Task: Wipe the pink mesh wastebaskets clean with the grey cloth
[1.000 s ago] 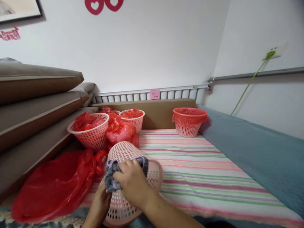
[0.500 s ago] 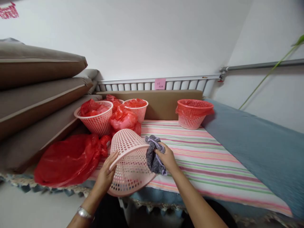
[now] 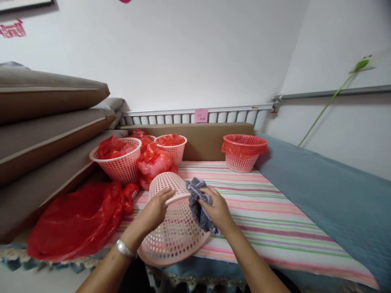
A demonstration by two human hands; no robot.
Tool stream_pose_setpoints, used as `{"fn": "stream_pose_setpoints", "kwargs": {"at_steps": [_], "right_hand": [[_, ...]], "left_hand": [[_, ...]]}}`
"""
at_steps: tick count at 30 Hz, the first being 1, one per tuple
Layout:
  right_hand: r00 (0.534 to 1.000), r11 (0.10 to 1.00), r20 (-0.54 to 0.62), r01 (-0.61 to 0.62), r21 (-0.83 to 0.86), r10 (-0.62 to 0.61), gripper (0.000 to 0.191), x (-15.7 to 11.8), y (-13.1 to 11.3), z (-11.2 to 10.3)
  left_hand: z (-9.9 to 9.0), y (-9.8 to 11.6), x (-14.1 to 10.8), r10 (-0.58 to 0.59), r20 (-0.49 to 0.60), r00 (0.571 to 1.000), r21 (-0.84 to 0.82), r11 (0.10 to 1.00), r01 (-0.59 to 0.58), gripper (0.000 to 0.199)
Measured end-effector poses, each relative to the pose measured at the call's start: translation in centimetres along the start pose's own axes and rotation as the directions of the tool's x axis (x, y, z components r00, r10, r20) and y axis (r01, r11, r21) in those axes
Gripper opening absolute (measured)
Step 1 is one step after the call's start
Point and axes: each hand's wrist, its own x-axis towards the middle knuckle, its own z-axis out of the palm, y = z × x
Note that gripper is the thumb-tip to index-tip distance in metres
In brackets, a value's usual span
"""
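Note:
A pink perforated plastic basket (image 3: 171,240) lies tipped on its side at the near edge, its mouth turned toward me. My left hand (image 3: 157,207) grips its rim at the upper left, fingers over the outside wall. Bunched in my right hand (image 3: 215,205) is a grey cloth (image 3: 198,203) with purple edging, pressed against the rim's right side. Part of the basket's rim is hidden behind the cloth.
A red plastic bag (image 3: 79,221) lies at left, beside stacked cushions (image 3: 51,130). Behind are a bag-filled basket (image 3: 122,165), another basket (image 3: 175,152) and a bundled red bag (image 3: 155,162). A red-lined basket (image 3: 242,156) stands back right on the striped cloth (image 3: 275,228).
My left hand has slid along the rim, up and to the right, closer to the cloth. The basket has turned slightly. My right hand still holds the cloth at the rim. The view has shifted a little.

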Motion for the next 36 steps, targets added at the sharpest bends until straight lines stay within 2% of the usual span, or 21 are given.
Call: {"fn": "stream_pose_setpoints", "kwargs": {"at_steps": [3, 7, 9, 11, 14, 17, 19, 21, 23, 24, 25, 27, 29, 31, 33, 36], "right_hand": [[0.988, 0.980, 0.110, 0.127, -0.154, -0.111, 0.026, -0.4, -3.6, 0.6], [0.922, 0.885, 0.266, 0.355, -0.300, -0.279, 0.027, -1.1, -8.2, 3.1], [0.905, 0.873, 0.297, 0.391, -0.293, -0.306, 0.025, -1.3, -9.1, 3.9], [0.909, 0.889, 0.289, 0.377, -0.260, -0.301, 0.026, -1.4, -9.0, 3.9], [0.955, 0.951, 0.198, 0.254, -0.176, -0.218, 0.030, -1.5, -6.9, 2.7], [0.997, 0.999, 0.071, 0.015, 0.032, -0.017, 0.026, -2.2, -3.0, 1.6], [0.988, 0.971, 0.028, -0.157, 0.180, 0.155, 0.023, -3.2, 0.2, 1.3], [0.949, 0.909, 0.030, -0.308, 0.281, 0.313, 0.025, -4.3, 3.1, 1.6], [0.910, 0.852, 0.044, -0.401, 0.336, 0.411, 0.029, -5.2, 5.0, 1.9], [0.905, 0.846, 0.036, -0.410, 0.340, 0.424, 0.030, -5.4, 5.4, 2.0], [0.914, 0.862, 0.018, -0.389, 0.326, 0.406, 0.030, -5.4, 5.3, 2.0], [0.956, 0.927, -0.026, -0.277, 0.253, 0.292, 0.025, -4.8, 3.9, 1.9], [0.992, 0.983, -0.034, -0.114, 0.141, 0.120, 0.022, -3.6, 1.0, 1.9], [0.999, 0.999, -0.004, 0.035, -0.004, -0.035, 0.020, -2.3, -2.5, 2.4], [0.977, 0.964, 0.072, 0.208, -0.167, -0.199, 0.022, -1.3, -5.8, 3.3], [0.900, 0.851, 0.227, 0.428, -0.305, -0.372, 0.010, -0.9, -9.3, 5.2]], "left_hand": [[1.2, 0.1, -0.6, 0.060, 0.002, 0.998, -0.084, 0.995, -0.059, 0.051], [1.6, -0.1, -1.7, 0.010, -0.074, 0.997, -0.171, 0.985, -0.023, 0.031], [1.6, -0.4, -2.4, -0.005, -0.078, 0.997, -0.162, 0.987, -0.008, 0.032], [1.5, -1.0, -3.4, -0.011, -0.083, 0.996, -0.150, 0.989, -0.002, 0.031], [1.4, -2.4, -5.2, -0.017, -0.096, 0.995, -0.139, 0.990, 0.003, 0.038], [1.5, -3.9, -7.4, -0.029, -0.125, 0.992, -0.125, 0.992, 0.014, 0.047], [1.6, -4.7, -8.7, -0.033, -0.158, 0.987, -0.107, 0.994, 0.017, 0.049], [1.8, -5.3, -9.7, -0.030, -0.179, 0.983, -0.088, 0.996, 0.015, 0.048], [2.0, -5.7, -10.2, -0.025, -0.182, 0.983, -0.084, 0.996, 0.010, 0.047], [2.0, -5.8, -10.3, -0.021, -0.181, 0.983, -0.087, 0.996, 0.005, 0.046], [2.1, -5.9, -10.3, -0.020, -0.180, 0.983, -0.092, 0.996, 0.003, 0.045], [2.0, -6.0, -10.0, -0.033, -0.181, 0.983, -0.099, 0.995, 0.015, 0.045], [1.9, -6.0, -9.7, -0.055, -0.187, 0.981, -0.100, 0.994, 0.037, 0.045], [1.8, -6.0, -9.3, -0.057, -0.190, 0.980, -0.101, 0.994, 0.039, 0.045], [2.0, -6.2, -9.0, -0.046, -0.202, 0.978, -0.098, 0.995, 0.026, 0.043], [2.7, -6.9, -9.0, -0.073, -0.260, 0.963, -0.106, 0.993, 0.047, 0.036]]}}
